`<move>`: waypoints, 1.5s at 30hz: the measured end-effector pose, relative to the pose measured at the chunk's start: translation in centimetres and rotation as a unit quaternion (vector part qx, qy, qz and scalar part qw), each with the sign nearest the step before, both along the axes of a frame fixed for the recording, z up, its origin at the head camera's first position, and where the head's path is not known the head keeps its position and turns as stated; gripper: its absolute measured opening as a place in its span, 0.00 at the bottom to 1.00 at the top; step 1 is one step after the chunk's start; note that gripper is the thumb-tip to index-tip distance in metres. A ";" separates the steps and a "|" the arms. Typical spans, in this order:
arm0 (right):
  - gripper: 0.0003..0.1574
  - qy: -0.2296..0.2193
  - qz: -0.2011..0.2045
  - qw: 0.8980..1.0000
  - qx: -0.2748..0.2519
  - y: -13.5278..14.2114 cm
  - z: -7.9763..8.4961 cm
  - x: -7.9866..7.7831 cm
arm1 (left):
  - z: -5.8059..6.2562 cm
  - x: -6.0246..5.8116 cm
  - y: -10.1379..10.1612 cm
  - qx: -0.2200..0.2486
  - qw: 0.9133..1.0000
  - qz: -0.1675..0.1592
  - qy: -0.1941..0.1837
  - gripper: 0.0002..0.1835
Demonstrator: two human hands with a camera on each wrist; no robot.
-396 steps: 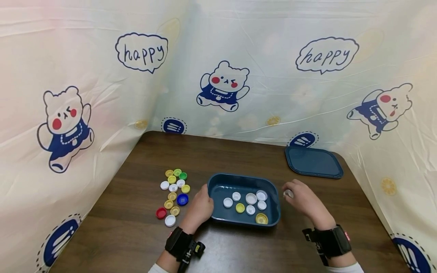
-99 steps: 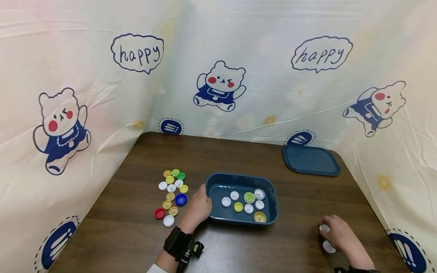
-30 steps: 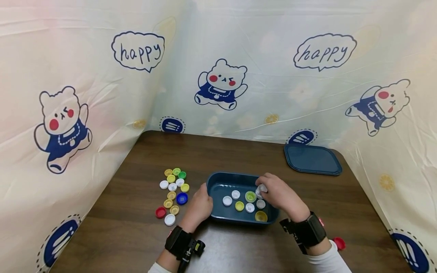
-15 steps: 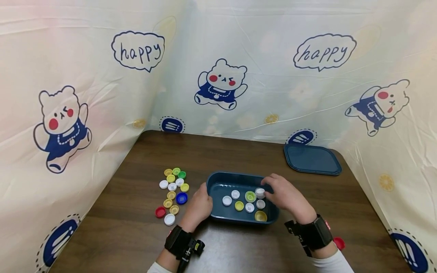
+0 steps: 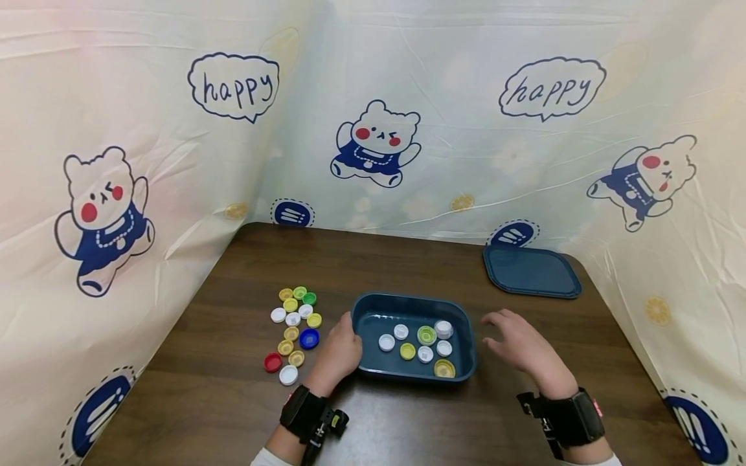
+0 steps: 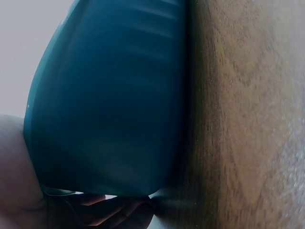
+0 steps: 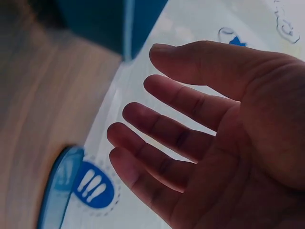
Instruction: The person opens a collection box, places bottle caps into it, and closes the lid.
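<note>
In the head view my left hand (image 5: 340,348) grips the left end of a dark blue plastic box (image 5: 373,372). The left wrist view has the box wall (image 6: 107,105) filling much of the picture, with the fingers at its lower edge. Bottle caps lie in the box: several white ones, a yellow cap (image 5: 407,351), a larger yellow cap (image 5: 445,369) and a light green cap (image 5: 427,335) on a white one. Toward the right end, a white cap (image 5: 443,329) sits stacked on another. My right hand (image 5: 519,346) hovers right of the box, fingers spread and holding nothing.
Left of the box, a loose group of caps lies on the wooden table (image 5: 408,427), including a blue cap (image 5: 309,338), a red cap (image 5: 272,362) and a white cap (image 5: 288,375). A flat dark blue lid (image 5: 532,272) lies at the back right.
The light green cap has come onto a white cap. My right hand fetched a white cap from the right, let it go on the back-right one, then drew out rightward. My left hand stayed.
</note>
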State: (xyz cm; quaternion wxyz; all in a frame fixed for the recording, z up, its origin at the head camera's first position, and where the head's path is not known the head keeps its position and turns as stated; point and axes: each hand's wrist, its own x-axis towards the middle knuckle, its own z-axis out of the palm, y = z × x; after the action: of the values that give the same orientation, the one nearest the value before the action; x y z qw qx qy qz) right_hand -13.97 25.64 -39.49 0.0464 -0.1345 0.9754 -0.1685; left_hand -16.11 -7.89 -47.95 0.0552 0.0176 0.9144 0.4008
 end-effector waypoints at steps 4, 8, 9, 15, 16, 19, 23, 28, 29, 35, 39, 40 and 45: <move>0.20 -0.016 -0.019 1.000 0.004 2.1 -0.8 0.9 | 0.0 0.0 -0.1 0.001 1.000 0.000 -0.001 0.25; 0.20 -0.025 -0.038 0.999 0.010 4.2 -1.7 2.0 | 0.0 0.0 -0.1 0.002 1.000 0.000 0.001 0.25; 0.20 -0.030 -0.046 0.998 0.012 4.7 -2.0 2.2 | 0.1 0.0 -0.1 0.001 1.000 0.000 0.001 0.25; 0.21 -0.056 -0.071 0.996 0.022 7.1 -3.3 3.5 | 0.3 0.2 -0.2 0.001 1.000 0.001 0.004 0.25; 0.21 -0.064 -0.075 0.995 0.022 7.3 -3.5 3.7 | 0.3 0.2 -0.2 0.002 1.000 0.001 0.004 0.25; 0.21 -0.092 -0.093 0.991 0.021 8.0 -4.1 4.4 | 0.3 0.2 -0.2 0.003 1.000 0.000 0.006 0.25; 0.21 -0.117 -0.113 0.986 0.022 8.8 -4.9 5.2 | 0.2 0.2 -0.2 0.002 1.000 -0.001 0.005 0.25; 0.20 -0.113 -0.118 0.986 0.025 9.5 -5.6 5.9 | 0.1 0.2 -0.3 0.005 1.000 0.000 -0.003 0.26; 0.19 -0.110 -0.120 0.986 0.025 9.5 -5.7 6.0 | 0.1 0.2 -0.3 0.005 1.000 0.000 -0.004 0.26; 0.19 -0.111 -0.125 0.986 0.029 9.9 -6.1 6.4 | 0.1 0.1 -0.2 0.007 1.000 0.001 -0.007 0.26; 0.18 -0.118 -0.131 0.984 0.027 10.3 -6.3 6.5 | 0.0 0.2 -0.2 0.006 1.000 0.000 -0.002 0.26; 0.17 -0.120 -0.132 0.984 0.026 10.4 -6.4 6.6 | 0.0 0.2 -0.2 0.005 1.000 0.000 -0.001 0.26; 0.16 -0.115 -0.134 0.984 0.028 10.6 -6.6 6.8 | 0.0 0.2 -0.2 0.004 1.000 0.002 0.000 0.26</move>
State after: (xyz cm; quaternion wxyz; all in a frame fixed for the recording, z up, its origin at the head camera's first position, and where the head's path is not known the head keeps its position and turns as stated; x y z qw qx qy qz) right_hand -7.13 36.27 -46.05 0.1386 0.0192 0.9771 -0.1603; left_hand -15.93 -8.05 -47.92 0.0541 0.0162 0.9127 0.4048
